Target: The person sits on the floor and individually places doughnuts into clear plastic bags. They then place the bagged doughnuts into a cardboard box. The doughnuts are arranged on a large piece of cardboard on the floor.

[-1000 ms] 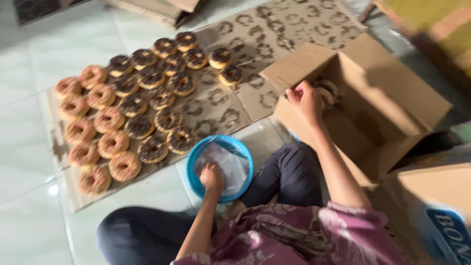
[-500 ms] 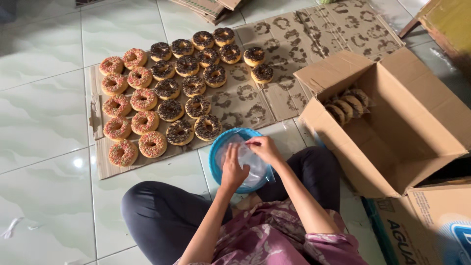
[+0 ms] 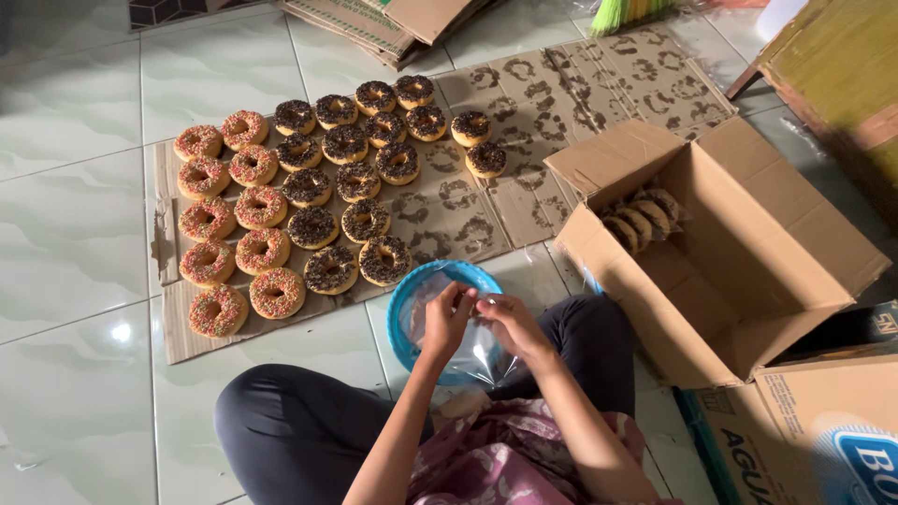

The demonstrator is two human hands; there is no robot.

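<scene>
Pinching a thin clear plastic bag (image 3: 472,348) over the blue bowl (image 3: 404,309), left hand (image 3: 447,316) and right hand (image 3: 510,323) each hold its mouth in a narrow grip, and I judge the slippery film could slip or tear.

place: home floor workspace | evidence: tiled floor (image 3: 75,234); doughnuts (image 3: 309,187) on flattened cardboard (image 3: 524,103); cartons (image 3: 748,252)
</scene>
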